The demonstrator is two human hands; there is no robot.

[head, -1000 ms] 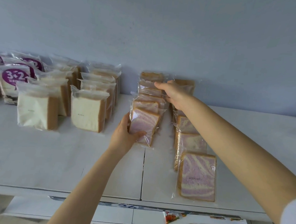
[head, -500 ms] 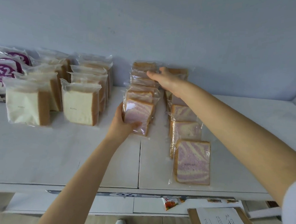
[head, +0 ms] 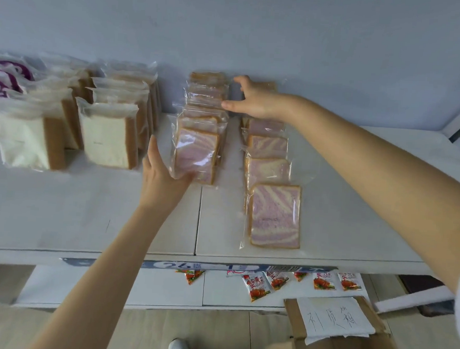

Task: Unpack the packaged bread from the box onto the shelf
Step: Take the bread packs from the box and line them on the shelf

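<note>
Two hands brace the swirl-bread row (head: 205, 101): left hand (head: 163, 175) grips the front packet (head: 196, 155), right hand (head: 251, 102) touches the back, fingers loose; squeeze gently so packets stand upright.

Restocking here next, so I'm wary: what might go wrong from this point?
The upright row of clear-wrapped purple-swirl bread packs is held up by the left hand; releasing it may topple them forward. The flat purple-swirl pack heading the fallen right row lies near the front edge of the white shelf; a nudge might slide it off.
</note>
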